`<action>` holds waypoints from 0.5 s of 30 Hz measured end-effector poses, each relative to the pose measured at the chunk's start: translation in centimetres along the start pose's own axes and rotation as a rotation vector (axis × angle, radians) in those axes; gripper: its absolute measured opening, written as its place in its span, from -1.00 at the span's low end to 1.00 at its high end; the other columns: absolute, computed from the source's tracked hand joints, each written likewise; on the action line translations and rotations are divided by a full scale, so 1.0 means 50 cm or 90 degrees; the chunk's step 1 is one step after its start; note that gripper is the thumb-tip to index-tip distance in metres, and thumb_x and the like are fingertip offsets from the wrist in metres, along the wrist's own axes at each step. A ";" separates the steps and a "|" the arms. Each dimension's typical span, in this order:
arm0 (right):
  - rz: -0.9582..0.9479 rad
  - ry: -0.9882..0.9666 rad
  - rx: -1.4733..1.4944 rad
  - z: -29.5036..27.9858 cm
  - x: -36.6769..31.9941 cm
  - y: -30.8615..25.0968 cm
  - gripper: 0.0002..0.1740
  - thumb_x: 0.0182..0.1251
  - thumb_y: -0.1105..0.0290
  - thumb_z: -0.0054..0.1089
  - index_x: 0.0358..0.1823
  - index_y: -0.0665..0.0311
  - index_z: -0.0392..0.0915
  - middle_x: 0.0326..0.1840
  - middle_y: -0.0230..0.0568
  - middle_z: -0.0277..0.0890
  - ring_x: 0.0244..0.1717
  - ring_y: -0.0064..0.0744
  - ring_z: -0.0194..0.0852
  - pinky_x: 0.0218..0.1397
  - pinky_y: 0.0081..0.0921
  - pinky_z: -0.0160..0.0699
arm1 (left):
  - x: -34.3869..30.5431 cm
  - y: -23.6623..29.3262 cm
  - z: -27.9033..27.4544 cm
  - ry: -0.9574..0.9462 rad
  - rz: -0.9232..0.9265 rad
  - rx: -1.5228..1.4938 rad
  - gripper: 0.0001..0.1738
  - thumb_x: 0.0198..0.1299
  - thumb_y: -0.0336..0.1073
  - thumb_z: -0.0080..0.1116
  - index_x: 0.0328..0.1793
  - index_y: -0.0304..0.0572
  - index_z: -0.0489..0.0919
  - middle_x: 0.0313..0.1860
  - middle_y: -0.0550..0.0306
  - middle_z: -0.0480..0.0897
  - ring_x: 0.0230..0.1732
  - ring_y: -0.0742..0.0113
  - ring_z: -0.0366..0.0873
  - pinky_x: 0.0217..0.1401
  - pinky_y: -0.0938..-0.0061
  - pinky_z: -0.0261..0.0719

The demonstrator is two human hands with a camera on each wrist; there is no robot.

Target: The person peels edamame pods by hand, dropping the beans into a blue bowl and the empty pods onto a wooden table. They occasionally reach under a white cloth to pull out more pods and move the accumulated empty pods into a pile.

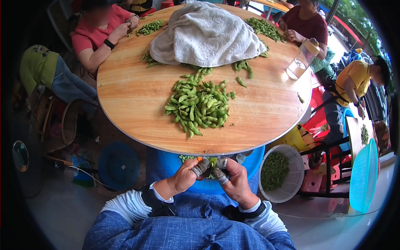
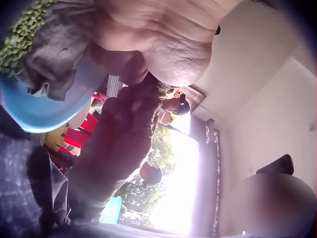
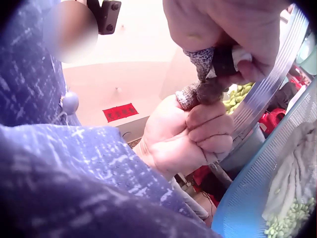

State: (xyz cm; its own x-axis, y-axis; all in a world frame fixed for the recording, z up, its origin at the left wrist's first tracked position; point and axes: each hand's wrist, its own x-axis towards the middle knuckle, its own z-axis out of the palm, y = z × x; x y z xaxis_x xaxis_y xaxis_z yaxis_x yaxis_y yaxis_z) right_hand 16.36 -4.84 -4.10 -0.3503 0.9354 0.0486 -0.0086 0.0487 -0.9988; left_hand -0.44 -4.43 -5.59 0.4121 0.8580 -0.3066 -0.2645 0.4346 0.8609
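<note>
At the near edge of the table my left hand (image 1: 181,178) and right hand (image 1: 238,181) meet, thumb tips close together. Between them they pinch a green soybean pod (image 1: 213,161). Grey knitted finger covers wrap the thumbs and some fingertips; in the right wrist view the pod is hidden behind them. Below my hands a blue basin (image 1: 255,166) rests at my lap, with shelled green beans (image 2: 20,42) and a grey cloth (image 2: 57,54) inside. A heap of unshelled pods (image 1: 198,104) lies on the round wooden table (image 1: 137,112) in front of me.
A pale towel (image 1: 208,35) covers a mound at mid-table. A clear bottle (image 1: 301,60) stands at the right rim. To my right are a white basket (image 1: 298,166) of pods and a turquoise basket (image 1: 364,179). Other people sit around the table.
</note>
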 end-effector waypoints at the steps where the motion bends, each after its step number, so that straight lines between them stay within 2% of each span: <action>1: -0.012 0.005 -0.020 0.000 0.001 -0.001 -0.79 0.18 0.42 0.10 -0.20 0.41 0.45 -0.24 -0.35 0.48 -0.25 -0.61 0.39 -0.13 -0.67 0.36 | -0.001 0.004 0.005 -0.001 0.012 -0.001 -0.79 0.20 -0.29 -0.14 -0.14 -0.17 0.48 -0.46 0.35 0.43 -0.50 0.63 0.25 -0.48 0.68 0.22; 2: 0.017 -0.001 0.048 -0.001 0.002 0.000 -0.79 0.18 0.46 0.08 -0.18 0.42 0.43 -0.24 -0.34 0.48 -0.23 -0.61 0.38 -0.12 -0.66 0.36 | 0.000 0.007 0.007 -0.003 0.024 -0.002 -0.79 0.20 -0.27 -0.13 -0.14 -0.16 0.48 -0.46 0.37 0.43 -0.51 0.64 0.24 -0.49 0.69 0.21; 5: 0.082 -0.013 0.210 -0.008 0.005 0.006 -0.78 0.17 0.54 0.04 -0.14 0.44 0.40 -0.23 -0.33 0.46 -0.19 -0.62 0.35 -0.09 -0.64 0.34 | 0.001 0.015 -0.012 -0.096 0.024 0.161 -0.81 0.16 -0.31 -0.03 -0.14 -0.18 0.46 -0.41 0.34 0.46 -0.46 0.64 0.32 -0.42 0.69 0.30; 8: 0.104 -0.013 0.259 -0.008 0.003 0.010 -0.77 0.18 0.54 0.04 -0.12 0.44 0.40 -0.24 -0.34 0.47 -0.20 -0.63 0.35 -0.10 -0.65 0.34 | -0.009 0.048 0.012 -0.019 0.169 0.428 -0.78 0.10 -0.30 0.10 -0.19 -0.27 0.44 -0.45 0.34 0.49 -0.41 0.61 0.39 -0.33 0.66 0.40; 11: 0.092 -0.002 0.203 -0.002 0.002 -0.004 -0.78 0.17 0.55 0.04 -0.14 0.44 0.41 -0.26 -0.34 0.47 -0.22 -0.62 0.35 -0.12 -0.65 0.34 | -0.014 0.062 0.004 0.034 0.154 0.304 -0.76 0.04 -0.38 0.16 -0.18 -0.32 0.45 -0.38 0.28 0.53 -0.35 0.59 0.44 -0.30 0.63 0.44; 15: 0.045 0.007 0.086 0.008 0.001 -0.008 -0.81 0.13 0.60 0.02 -0.19 0.43 0.44 -0.31 -0.32 0.47 -0.27 -0.61 0.34 -0.17 -0.64 0.34 | 0.000 0.052 0.008 -0.007 0.147 0.180 -0.81 0.07 -0.33 0.16 -0.25 -0.25 0.46 -0.42 0.28 0.51 -0.38 0.62 0.41 -0.34 0.70 0.39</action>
State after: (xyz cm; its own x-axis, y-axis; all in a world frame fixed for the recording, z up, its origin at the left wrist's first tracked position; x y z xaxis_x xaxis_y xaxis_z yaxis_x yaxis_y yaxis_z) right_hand 15.99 -4.95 -3.70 -0.3437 0.9388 -0.0224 -0.1099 -0.0639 -0.9919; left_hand -0.75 -3.41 -3.20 0.3800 0.9207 -0.0885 -0.1001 0.1360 0.9856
